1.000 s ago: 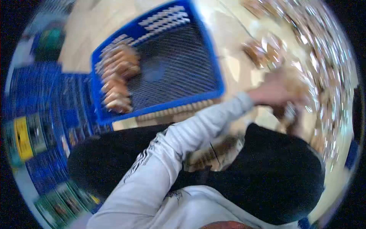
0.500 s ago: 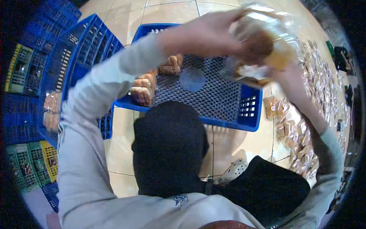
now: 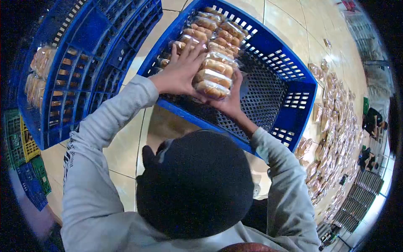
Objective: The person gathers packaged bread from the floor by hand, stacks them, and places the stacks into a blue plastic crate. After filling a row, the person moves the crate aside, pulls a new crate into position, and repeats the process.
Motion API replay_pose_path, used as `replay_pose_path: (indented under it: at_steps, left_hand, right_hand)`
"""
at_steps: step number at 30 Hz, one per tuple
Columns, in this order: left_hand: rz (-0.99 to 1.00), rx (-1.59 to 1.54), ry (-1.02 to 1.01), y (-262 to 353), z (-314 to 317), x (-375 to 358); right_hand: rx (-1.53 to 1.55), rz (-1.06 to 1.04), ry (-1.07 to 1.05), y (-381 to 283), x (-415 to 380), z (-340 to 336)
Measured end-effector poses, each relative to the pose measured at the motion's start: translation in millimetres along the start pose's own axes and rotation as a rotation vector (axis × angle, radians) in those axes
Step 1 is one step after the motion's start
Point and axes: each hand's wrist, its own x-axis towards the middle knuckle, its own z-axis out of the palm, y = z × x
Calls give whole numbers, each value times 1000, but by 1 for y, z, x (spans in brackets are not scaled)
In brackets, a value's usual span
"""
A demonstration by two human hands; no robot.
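My left hand (image 3: pixel 178 73) presses against the left side of a row of plastic-wrapped bread rolls (image 3: pixel 213 77), its fingers spread over the packs and its thumb at the near end. Along the right side of the same row, my right hand (image 3: pixel 230 98) has its fingers on the wrapping. Between both hands the row sits inside a blue plastic crate (image 3: pixel 304 82). Further packs of rolls (image 3: pixel 228 38) stand in rows at the crate's far left. The right part shows the crate's mesh floor.
Another blue crate (image 3: pixel 94 33) stands tilted on the left, with wrapped rolls (image 3: pixel 40 77) beyond it. Many packs of bread (image 3: pixel 331 122) cover the tiled floor at right. A dark-clothed leg (image 3: pixel 197 180) is close below the crate. People (image 3: pixel 371 122) are far right.
The blurred packs held high at the right have come down and left into the crate between my hands. The view has shifted, showing more packs at the crate's far left.
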Motion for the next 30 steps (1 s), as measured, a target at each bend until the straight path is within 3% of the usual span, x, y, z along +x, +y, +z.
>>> replay_pose_path:
  at_steps: [8, 11, 15, 16, 19, 23, 24, 27, 30]
  left_hand:
    - [-42, 134, -71, -14, 13, 7]
    - [61, -100, 49, -3, 2, 8]
    - [311, 183, 55, 17, 3, 19]
    - [299, 244, -15, 9, 13, 19]
    - [261, 303, -92, 0, 19, 16]
    - [259, 276, -13, -3, 24, 16]
    - [240, 263, 9, -4, 25, 17]
    - [212, 286, 20, -2, 23, 17]
    - [184, 303, 45, -1, 28, 18]
  right_hand:
    - [-5, 11, 31, 36, -6, 7]
    - [89, 99, 101, 29, -9, 17]
    - [-188, 98, 137, 30, -15, 25]
    - [-126, 128, 119, 30, -12, 29]
    - [-394, 66, -11, 23, -10, 22]
    - [71, 450, 126, -8, -21, 5]
    - [125, 562, 325, 22, -24, 8]
    - [793, 759, 323, 21, -5, -6]
    - [795, 752, 409, -12, 23, 53]
